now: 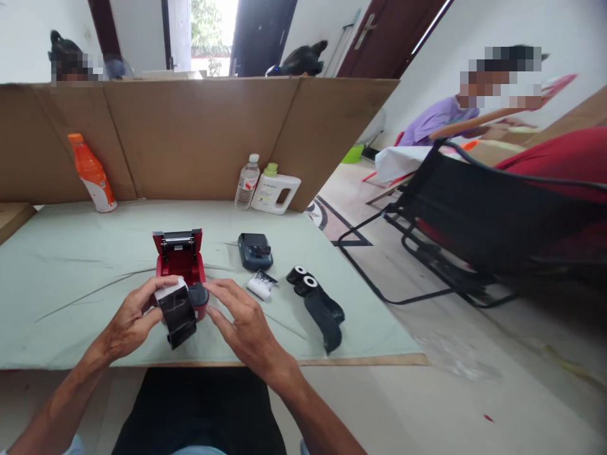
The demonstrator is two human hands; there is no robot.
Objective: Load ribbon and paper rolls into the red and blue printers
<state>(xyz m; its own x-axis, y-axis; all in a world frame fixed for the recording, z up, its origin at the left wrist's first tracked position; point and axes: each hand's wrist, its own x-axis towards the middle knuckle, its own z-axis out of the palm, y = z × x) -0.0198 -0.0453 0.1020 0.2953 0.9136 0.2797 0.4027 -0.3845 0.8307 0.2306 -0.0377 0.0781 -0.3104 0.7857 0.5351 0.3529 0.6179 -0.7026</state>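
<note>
While our left hand [129, 316] pinches the white roll [171, 287] over the near edge of the open red printer [183, 268] on the desk [109, 243] and our right hand [241, 316] spreads loosely, empty, beside it, we should probably keep the black strip [179, 316] flat and untwisted.

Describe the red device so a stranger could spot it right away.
Over the pale green tabletop, find the left hand and right hand. Between and beyond them sits the red device, lid raised; its colour sets it apart from the dark device farther right.
</note>
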